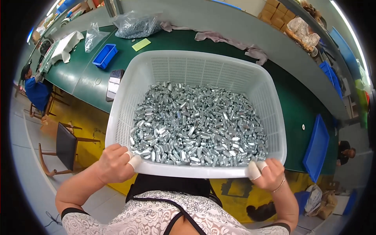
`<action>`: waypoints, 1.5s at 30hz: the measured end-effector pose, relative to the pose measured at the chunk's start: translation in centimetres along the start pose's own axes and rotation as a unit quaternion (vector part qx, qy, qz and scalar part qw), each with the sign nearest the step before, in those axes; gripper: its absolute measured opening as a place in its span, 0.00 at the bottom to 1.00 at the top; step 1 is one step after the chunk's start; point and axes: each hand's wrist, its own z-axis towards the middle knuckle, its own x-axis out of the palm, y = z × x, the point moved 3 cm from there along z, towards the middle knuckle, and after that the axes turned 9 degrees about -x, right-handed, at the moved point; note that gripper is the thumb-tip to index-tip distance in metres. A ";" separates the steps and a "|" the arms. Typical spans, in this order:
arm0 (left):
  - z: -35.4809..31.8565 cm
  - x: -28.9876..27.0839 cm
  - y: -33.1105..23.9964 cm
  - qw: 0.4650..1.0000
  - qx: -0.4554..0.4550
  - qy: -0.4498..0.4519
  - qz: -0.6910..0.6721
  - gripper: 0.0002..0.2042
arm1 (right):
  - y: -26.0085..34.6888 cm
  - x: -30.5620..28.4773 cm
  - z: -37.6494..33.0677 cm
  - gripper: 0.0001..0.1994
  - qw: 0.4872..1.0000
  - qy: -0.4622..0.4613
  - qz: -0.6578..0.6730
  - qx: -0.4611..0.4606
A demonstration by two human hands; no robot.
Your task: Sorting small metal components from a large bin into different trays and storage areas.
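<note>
A green table (74, 82) bends across the room, and the big white plastic basket (196, 171) in front of you hides its middle. You can't see the basket's bottom under the heap of long metal nuts (199, 125). The person (37, 92) far left is small and hard to make out. The floor (92, 121) is partly yellow. The nuts are shiny, and tiny holes dot the basket's walls. Your left hand (117, 162) and right hand (268, 174) grip its smooth near rim by the corners, fingers curled, some in white covers.
</note>
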 end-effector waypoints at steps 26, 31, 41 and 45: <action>13.1 -8.5 11.4 0.995 -0.031 -0.094 0.009 0.14 | -16.6 -4.3 12.0 0.16 0.997 -0.047 -0.026 -0.053; 14.8 -8.8 13.1 0.990 -0.039 -0.138 0.010 0.14 | -18.6 -4.2 13.7 0.15 0.998 -0.043 0.009 -0.051; 16.5 -8.1 16.2 0.968 -0.128 -0.211 -0.033 0.17 | -21.7 -3.2 15.7 0.11 0.998 -0.044 0.019 -0.037; 17.6 -7.8 17.2 0.958 -0.150 -0.240 -0.047 0.18 | -23.1 -2.9 16.4 0.09 0.998 -0.055 0.012 -0.026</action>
